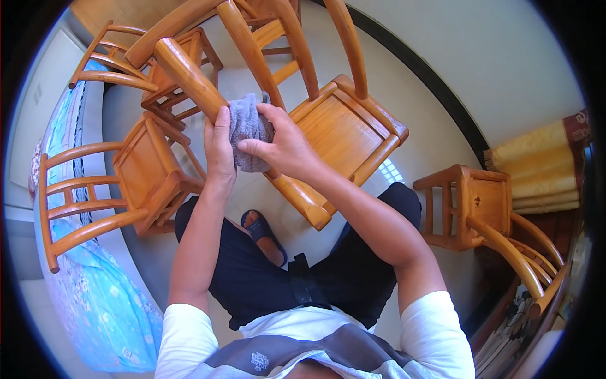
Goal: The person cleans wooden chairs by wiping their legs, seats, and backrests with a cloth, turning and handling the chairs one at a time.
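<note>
A wooden chair (344,123) with a glossy orange-brown finish stands tilted before me, its back post (192,79) slanting down between my hands. A grey, fluffy cloth (246,123) is wrapped around that post about midway. My left hand (219,145) grips the cloth from the left side, thumb up along the post; its other fingers are mostly hidden behind. From the right, my right hand (285,142) holds the same cloth, with its thumb across the front and the fingers at its upper edge.
Matching wooden chairs stand around: one at left (148,170), one at upper left (170,76), one at right (486,202). A blue floral cover (95,297) hangs at the left edge. A yellow curtain (536,167) is on the right. My sandalled foot (265,237) rests on the pale floor.
</note>
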{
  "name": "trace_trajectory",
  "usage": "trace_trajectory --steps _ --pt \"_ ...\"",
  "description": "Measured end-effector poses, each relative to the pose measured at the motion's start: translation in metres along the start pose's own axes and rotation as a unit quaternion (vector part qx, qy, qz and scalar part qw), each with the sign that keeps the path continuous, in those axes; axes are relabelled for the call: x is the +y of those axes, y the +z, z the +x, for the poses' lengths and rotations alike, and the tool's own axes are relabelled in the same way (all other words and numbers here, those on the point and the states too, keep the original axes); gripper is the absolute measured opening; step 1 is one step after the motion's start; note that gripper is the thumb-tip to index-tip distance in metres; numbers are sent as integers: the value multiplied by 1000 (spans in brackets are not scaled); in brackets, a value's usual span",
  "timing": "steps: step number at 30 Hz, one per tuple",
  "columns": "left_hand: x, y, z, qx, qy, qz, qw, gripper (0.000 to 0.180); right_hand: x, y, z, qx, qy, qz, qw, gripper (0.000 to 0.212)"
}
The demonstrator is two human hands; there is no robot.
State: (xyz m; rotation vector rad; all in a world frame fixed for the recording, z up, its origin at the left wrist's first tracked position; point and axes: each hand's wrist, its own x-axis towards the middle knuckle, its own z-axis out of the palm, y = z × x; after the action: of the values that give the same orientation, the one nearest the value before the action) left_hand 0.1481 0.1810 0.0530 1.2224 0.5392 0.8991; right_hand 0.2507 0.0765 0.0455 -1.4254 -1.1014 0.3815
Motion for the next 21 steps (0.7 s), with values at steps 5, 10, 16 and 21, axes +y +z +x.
trace_trajectory --steps 5,10,16,21 --pt "-7 -7 -2 -11 -13 -14 1000 48 9 5 -18 -49 3 -82 995 82" --pt "-8 -8 -3 -27 24 52 998 55 22 0 -48 -129 86 -259 953 69" --pt "-6 -7 -4 -21 8 76 997 54 26 -4 -58 -148 5 -408 901 40" --pt "3 -16 -19 -1 -17 116 993 50 10 -10 -62 -217 9 -431 876 30"
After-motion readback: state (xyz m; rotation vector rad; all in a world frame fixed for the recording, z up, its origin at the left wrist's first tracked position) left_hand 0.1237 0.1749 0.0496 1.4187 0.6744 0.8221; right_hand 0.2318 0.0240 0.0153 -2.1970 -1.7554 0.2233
